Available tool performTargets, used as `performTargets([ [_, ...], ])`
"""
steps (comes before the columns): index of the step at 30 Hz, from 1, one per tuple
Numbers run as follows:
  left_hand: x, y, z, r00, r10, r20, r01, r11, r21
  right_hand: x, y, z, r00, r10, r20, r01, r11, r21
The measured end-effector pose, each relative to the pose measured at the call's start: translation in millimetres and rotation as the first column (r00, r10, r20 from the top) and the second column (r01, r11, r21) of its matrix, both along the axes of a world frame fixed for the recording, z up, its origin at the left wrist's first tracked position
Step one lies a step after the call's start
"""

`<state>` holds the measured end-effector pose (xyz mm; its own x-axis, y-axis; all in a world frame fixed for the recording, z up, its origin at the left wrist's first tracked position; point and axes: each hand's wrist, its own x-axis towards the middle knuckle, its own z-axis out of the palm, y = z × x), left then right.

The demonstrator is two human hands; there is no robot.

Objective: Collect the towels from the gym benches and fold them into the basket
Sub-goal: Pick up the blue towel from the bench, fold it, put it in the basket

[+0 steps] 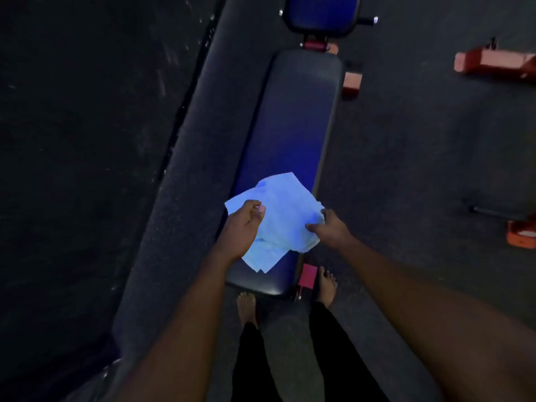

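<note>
The towel (285,216), pale and loosely crumpled in overlapping layers, lies on the near end of the bench (293,126), with one corner hanging past the pad's near-left edge. The left hand (242,227) is at the towel's left corner, with its fingers curled and the thumb closed against them, pinching the cloth. The right hand (332,227) is at the towel's right edge, with the thumb laid across the top of the fabric and the fingers curled round the edge, grasping it. The bench pad is long, dark and padded, running away from the person, with a separate blue seat pad (322,13) beyond its far end. Two bare feet (327,285) stand on the dark floor (406,169) at the near end of the bench. Orange frame parts (493,63) lie on the floor well to the right.
</note>
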<state>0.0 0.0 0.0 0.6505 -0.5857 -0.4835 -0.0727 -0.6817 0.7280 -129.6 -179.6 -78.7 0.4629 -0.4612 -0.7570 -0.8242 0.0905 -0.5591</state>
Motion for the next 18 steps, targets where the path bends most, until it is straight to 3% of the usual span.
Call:
performTargets([
  [3,18.8,7.7,-21.8,0.999,-0.031,-0.019,0.032,0.999,0.042,12.5,14.2,-27.3,0.998,-0.038,-0.052,0.036,0.998,-0.052],
  [7,42.6,15.4,-4.6,0.994,-0.112,0.0,0.112,0.993,0.02,29.3,24.4,-3.7,0.996,0.089,-0.021,-0.091,0.966,-0.243],
  [11,78.9,9.3,46.2,0.969,-0.222,0.111,0.229,0.972,-0.058,63.6,25.1,83.8,0.975,0.188,0.121,-0.15,0.95,-0.273],
  [18,122.2,-25.8,174.4,0.848,-0.471,0.244,0.516,0.839,-0.171,94.5,14.1,270.2,0.821,0.526,0.222,-0.421,0.821,-0.386],
])
